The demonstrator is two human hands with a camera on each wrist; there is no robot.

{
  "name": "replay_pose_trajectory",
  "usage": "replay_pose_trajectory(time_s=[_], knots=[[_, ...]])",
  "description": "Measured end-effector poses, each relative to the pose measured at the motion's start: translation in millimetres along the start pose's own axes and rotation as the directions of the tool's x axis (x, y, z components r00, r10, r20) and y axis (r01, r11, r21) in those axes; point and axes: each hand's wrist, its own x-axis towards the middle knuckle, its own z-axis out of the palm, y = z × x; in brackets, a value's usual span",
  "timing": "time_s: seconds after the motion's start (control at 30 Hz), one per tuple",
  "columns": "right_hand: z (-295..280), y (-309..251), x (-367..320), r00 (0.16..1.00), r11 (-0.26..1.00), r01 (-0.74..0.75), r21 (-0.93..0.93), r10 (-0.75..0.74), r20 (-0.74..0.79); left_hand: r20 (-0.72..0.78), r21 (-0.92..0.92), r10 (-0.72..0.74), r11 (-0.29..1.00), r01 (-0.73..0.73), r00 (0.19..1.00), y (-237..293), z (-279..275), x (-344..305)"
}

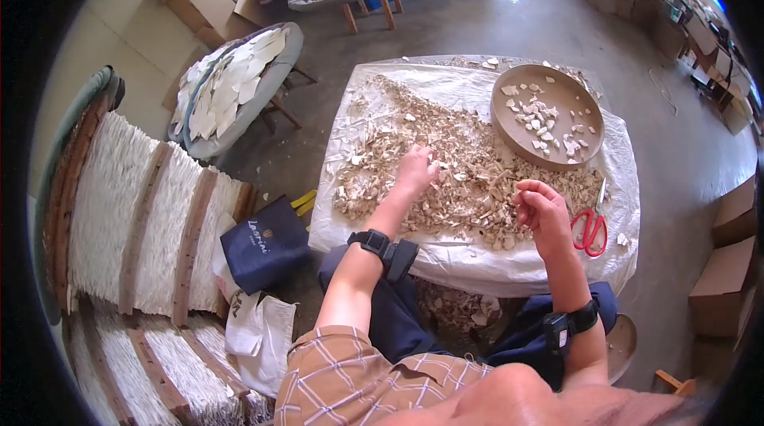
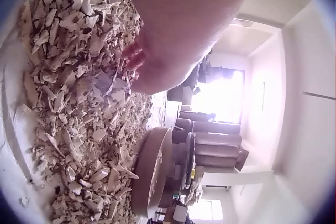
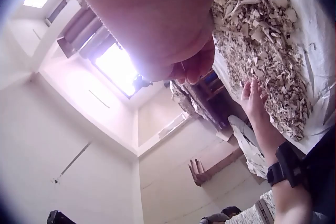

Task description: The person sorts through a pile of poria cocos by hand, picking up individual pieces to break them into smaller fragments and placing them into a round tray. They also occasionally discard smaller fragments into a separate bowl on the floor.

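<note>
A broad heap of pale, brownish dried flakes (image 1: 454, 171) covers the middle of the sheeted table. My left hand (image 1: 415, 169) reaches down to the heap, its fingers loosely extended among the flakes; in the left wrist view its fingertips are beside a larger pale flake (image 2: 102, 81). My right hand (image 1: 543, 215) is raised over the heap's near right part, fingers curled and thumb against the index finger. In the right wrist view a thin light edge shows between the fingers (image 3: 194, 69), like a small pale chip. Beyond it stands a round shallow tray (image 1: 509, 135) with scattered whitish pieces (image 1: 537, 118).
Red-handled scissors (image 1: 589, 233) lie on the white sheet (image 1: 477, 263) right of my right hand. A dark blue bag (image 1: 267, 243) stands left of the table, beside stacked racks of white sheets (image 1: 111, 211). Cardboard boxes (image 1: 723, 283) sit at the right.
</note>
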Motion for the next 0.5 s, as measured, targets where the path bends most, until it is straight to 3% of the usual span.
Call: replay_pose_trajectory(time_s=[0.1, 0.17, 0.2, 0.3, 0.37, 0.43, 0.5], knots=[[-3.4, -0.9, 2.0, 1.0, 1.0, -0.003, 0.03, 0.003, -0.002, -0.045, 0.119, -0.037, 0.992, 0.042, 0.998, -10.8, 1.2, 6.3], [-5.6, -0.6, 4.8, 1.0, 0.998, -0.003, 0.06, 0.003, 0.003, 0.104, 0.045, -0.094, 0.995, 0.09, 0.99, -13.2, -1.2, 7.4], [-8.1, -0.3, 6.7, 1.0, 0.998, -0.011, 0.059, 0.012, -0.006, 0.102, 0.047, -0.095, 0.995, 0.091, 0.99, -10.2, -3.6, 7.5], [-9.3, -2.1, 12.1, 0.999, 0.997, -0.03, 0.066, 0.031, -0.016, 0.316, -0.291, 0.034, 0.955, 0.062, 0.948, -3.8, -6.2, 3.7], [-6.4, -5.0, 14.6, 0.999, 0.996, -0.031, 0.087, 0.032, -0.012, 0.365, -0.288, 0.025, 0.953, 0.088, 0.931, -3.1, -2.7, 2.1], [-5.5, -4.6, 16.7, 0.998, 0.994, -0.055, 0.096, 0.057, -0.01, 0.347, -0.238, 0.179, 0.966, -0.099, 0.921, 1.5, -7.2, -1.2], [-6.8, -2.8, 16.7, 0.999, 0.993, -0.047, 0.105, 0.049, -0.012, 0.322, -0.24, 0.191, 0.964, -0.116, 0.927, 2.2, -14.8, -1.6]])
